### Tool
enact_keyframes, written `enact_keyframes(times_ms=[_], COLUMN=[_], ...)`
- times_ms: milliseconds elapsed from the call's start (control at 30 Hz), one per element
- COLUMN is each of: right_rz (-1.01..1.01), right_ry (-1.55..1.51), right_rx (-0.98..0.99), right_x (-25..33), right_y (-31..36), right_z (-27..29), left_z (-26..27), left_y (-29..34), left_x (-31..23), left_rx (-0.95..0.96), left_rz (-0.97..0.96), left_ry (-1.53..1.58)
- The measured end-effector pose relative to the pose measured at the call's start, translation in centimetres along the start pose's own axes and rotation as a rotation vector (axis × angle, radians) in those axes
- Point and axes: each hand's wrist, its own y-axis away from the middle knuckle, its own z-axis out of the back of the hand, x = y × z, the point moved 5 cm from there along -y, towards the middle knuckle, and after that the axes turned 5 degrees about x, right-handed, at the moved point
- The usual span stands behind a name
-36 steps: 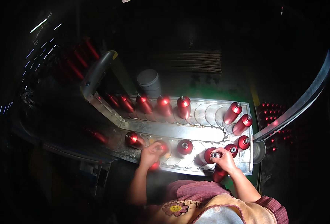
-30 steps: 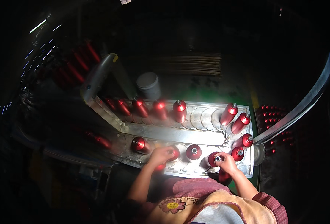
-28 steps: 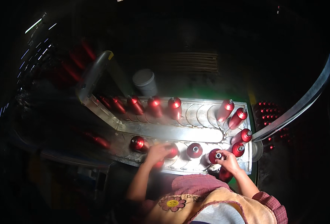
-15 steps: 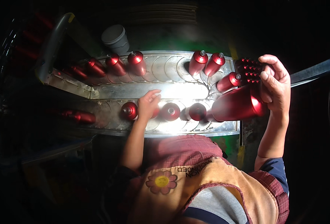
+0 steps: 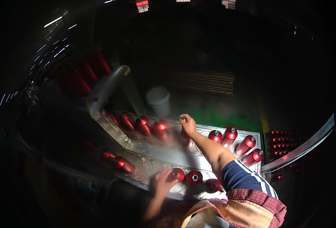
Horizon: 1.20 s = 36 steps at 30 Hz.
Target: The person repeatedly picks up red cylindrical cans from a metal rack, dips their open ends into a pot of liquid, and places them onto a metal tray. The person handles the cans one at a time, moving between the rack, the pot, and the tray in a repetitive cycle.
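Note:
My left hand, a little blurred, is at the near lane of a metal conveyor. Its thumb and fingers are round the left side of a red metal bottle with an open neck. Two more red bottles, one close by and one farther right, stand in that lane. My right arm reaches across to the far lane. There my right hand has loosely bent fingers, with nothing visible between them. A red bottle stands just below it, partly hidden by the wrist.
Several red bottles line the far lane on both sides of my right hand. A metal frame rises at left. Beyond the conveyor are a pale bucket and a flat stack. A curved metal rail and massed red bottles are at right.
The view has swung left and up. My right hand has moved from the right end to the far lane, and the bottle it held up is out of it. My left hand is now at a near-lane bottle.

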Motion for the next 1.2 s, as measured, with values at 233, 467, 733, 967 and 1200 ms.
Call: enact_keyframes(times_ms=[233,467,733,967,1200], right_rz=[0.181,0.075,-0.123,-0.182,-0.197], right_ry=[-0.539,-0.134,-0.103,-0.276,-0.440], right_rx=[0.142,-0.347,-0.663,-0.675,-0.805], right_x=[8.1,12.1,8.7,8.2,4.9], right_y=[6.2,27.4,42.5,48.8,60.7], right_z=[7.8,28.7,34.9,33.8,44.6], left_z=[-6.3,-9.0,-5.0,-2.2,-17.6], left_y=[-3.1,-3.7,-4.0,-3.3,9.6], left_x=[0.4,-0.7,-3.6,-6.1,-14.8], left_rx=[0.174,0.321,0.069,-0.023,0.329], left_rz=[-0.025,-0.071,-0.174,-0.021,0.367], left_ry=[0.021,0.292,-0.043,0.640,0.625])
